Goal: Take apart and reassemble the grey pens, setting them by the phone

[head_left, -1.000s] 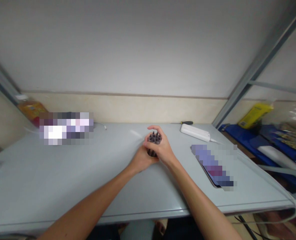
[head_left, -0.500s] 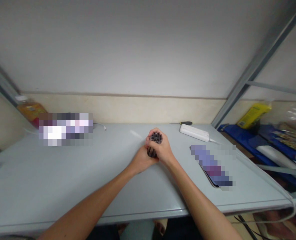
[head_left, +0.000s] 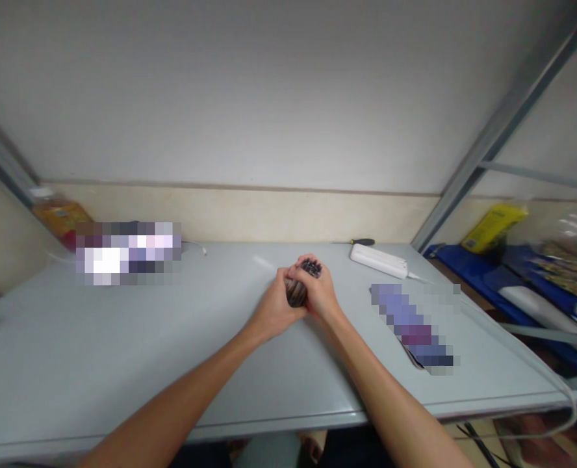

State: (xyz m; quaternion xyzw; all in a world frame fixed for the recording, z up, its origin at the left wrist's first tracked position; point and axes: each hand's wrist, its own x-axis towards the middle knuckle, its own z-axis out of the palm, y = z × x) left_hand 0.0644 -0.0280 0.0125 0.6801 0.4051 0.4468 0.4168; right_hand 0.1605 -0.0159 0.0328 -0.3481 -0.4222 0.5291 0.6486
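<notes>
Both hands are wrapped round a bundle of dark, pen-like sticks (head_left: 296, 294) above the middle of the desk. My left hand (head_left: 275, 305) closes on the lower left side of the bundle, its thumb pointing up. From the right, my right hand (head_left: 323, 292) grips the upper part, with its thumb laid across the front. The clustered stick ends show at the top, tilted away to the right. Fingers hide much of the bundle, and I cannot tell exactly what the sticks are.
On the grey desk (head_left: 171, 351), a screwdriver (head_left: 363, 242) and a white power strip (head_left: 380, 261) lie at the back right. A blurred-out flat device (head_left: 412, 328) is nearer. At the left stand an orange bottle (head_left: 63, 216) and a pixelated object (head_left: 127, 253). A blue shelf (head_left: 451, 257) adjoins on the right.
The top of the bundle has leaned further to the right. My left thumb has risen beside it, and my hands have shifted slightly around the sticks.
</notes>
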